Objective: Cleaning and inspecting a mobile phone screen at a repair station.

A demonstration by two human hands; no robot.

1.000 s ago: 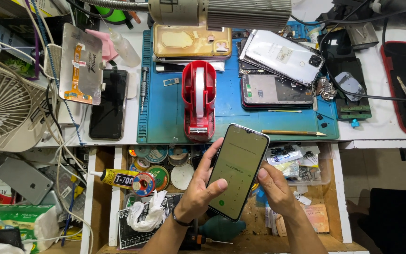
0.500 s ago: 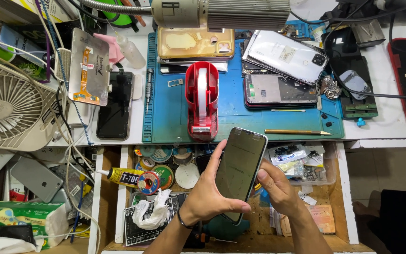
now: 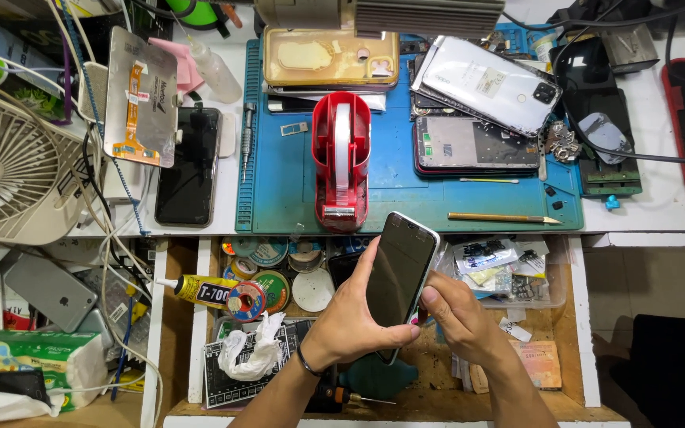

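The person's left hand [image 3: 350, 321] is cradling a smartphone [image 3: 399, 273] from beneath, its grip closed around the lower left edge with the thumb lying across the bottom of the dark screen. The right hand [image 3: 457, 321] is pinching the phone's right edge, its thumb pressing on the rim just beside the glass. The phone is hovering, tilted, above an open wooden drawer [image 3: 572, 317], clear of everything lying in it.

Judging by its look, the phone is thin, rigid and fairly light, with a glossy glass face that is probably slippery and easily cracked or smudged. The pale metal-looking frame seems the safest place for fingers, so holding by the long edges, as both hands are doing, looks sounder than pressing on the screen.

Below the hands, the drawer is holding a crumpled white cloth [image 3: 251, 353], a yellow glue tube [image 3: 200, 289], several round tins [image 3: 271, 289] and small clear bags of parts [image 3: 493, 265].

Farther off, on the desk [image 3: 636, 198], a blue work mat [image 3: 430, 190] is carrying a red tape dispenser [image 3: 341, 158], a pencil [image 3: 505, 218], an opened phone body [image 3: 473, 147] and a white back cover [image 3: 489, 83]. A black phone [image 3: 190, 166] is lying left of the mat, beside a white fan [image 3: 9, 170].
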